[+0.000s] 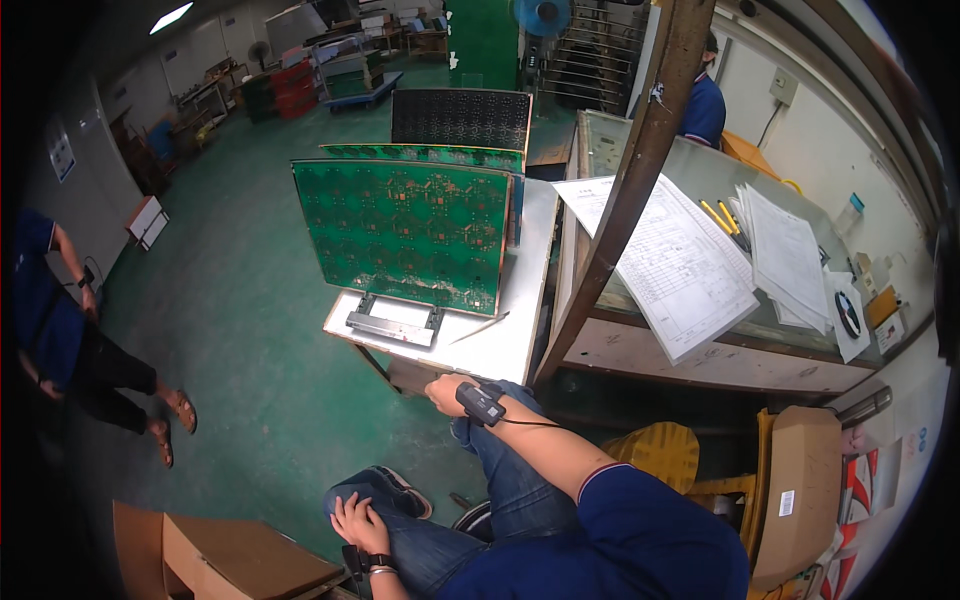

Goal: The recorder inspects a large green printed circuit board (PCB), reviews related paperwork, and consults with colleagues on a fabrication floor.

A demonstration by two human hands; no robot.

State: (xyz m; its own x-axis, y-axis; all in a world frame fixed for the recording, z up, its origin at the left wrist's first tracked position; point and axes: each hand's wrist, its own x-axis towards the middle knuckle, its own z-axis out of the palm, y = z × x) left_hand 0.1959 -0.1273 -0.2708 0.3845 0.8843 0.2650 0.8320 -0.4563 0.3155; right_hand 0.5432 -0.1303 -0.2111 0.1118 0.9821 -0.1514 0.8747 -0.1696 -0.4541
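Note:
My left hand (360,522) lies on my left knee, fingers spread and holding nothing. Near my right knee, just short of the front edge of a white table (480,358), my right hand (447,395) is curled into a fist; nothing shows in it. On the table a large green printed circuit board panel (405,235) stands upright, leaning slightly, with its lower edge at a black-and-silver holder (392,328). Behind it stand another green panel (425,154) and a dark panel (460,118). A thin stick-like tool (480,328) lies right of the holder.
At the right, a glass-topped bench (640,340) carries printed sheets (675,265) and yellow pens (718,217); a brown post (630,190) rises before it. A person (75,300) stands at left, another (703,105) behind the bench. An open cardboard box (220,555) sits lower left.

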